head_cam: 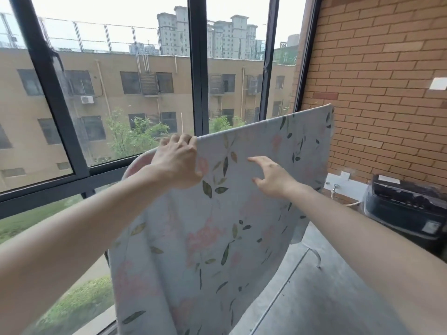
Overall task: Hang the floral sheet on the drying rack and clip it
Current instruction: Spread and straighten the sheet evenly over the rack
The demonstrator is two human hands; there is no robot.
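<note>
1. Head view: floral sheet hangs over a top edge in front of the window, draped down both sides; the drying rack under it is hidden by the cloth.
2. Left hand grips the sheet's top fold w/ curled fingers. Right hand is spread open, fingers straight, near the cloth; touching or not, I cannot tell.
3. Around: brick wall at right, dark appliance below it, grey floor.
4. Sheet's lower part is cut off by the frame.

One floral sheet, two hands, seemingly.
</note>
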